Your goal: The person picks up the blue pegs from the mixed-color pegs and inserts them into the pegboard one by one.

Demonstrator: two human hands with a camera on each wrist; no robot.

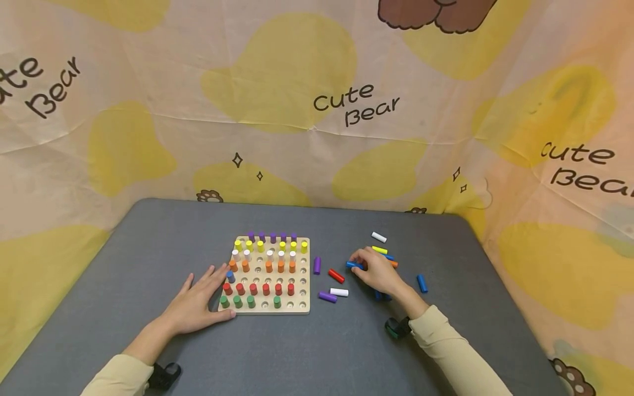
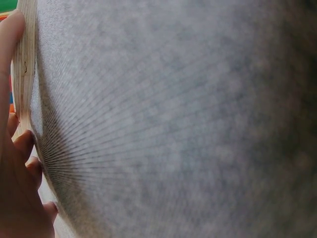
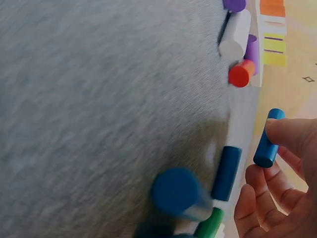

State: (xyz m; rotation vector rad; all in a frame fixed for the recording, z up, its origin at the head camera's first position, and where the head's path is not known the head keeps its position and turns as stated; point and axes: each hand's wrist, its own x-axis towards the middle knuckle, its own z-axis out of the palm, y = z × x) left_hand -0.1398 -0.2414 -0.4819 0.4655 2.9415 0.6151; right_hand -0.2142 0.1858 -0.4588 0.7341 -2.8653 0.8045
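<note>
My right hand (image 1: 378,273) pinches a blue peg (image 3: 268,140) between thumb and fingers, just above the loose pegs right of the board. At the left side of the wooden pegboard (image 1: 306,281) lies my left hand (image 1: 195,307), its fingers extended along that side and its thumb touching the near left corner. Rows of purple, yellow, white, orange, red and green pegs stand upright in the board. The blue row holds a single blue peg (image 1: 230,276) at its left end, with bare holes beside it. The left wrist view shows the thumb (image 2: 11,39) against the board's edge.
Between board and right hand lie two purple pegs, a red peg (image 1: 336,275) and a white peg (image 1: 339,292). Around the right hand are a yellow peg (image 1: 379,249), a farther white peg (image 1: 378,237), and a blue peg (image 1: 422,283). A green peg (image 3: 209,223) lies below the hand.
</note>
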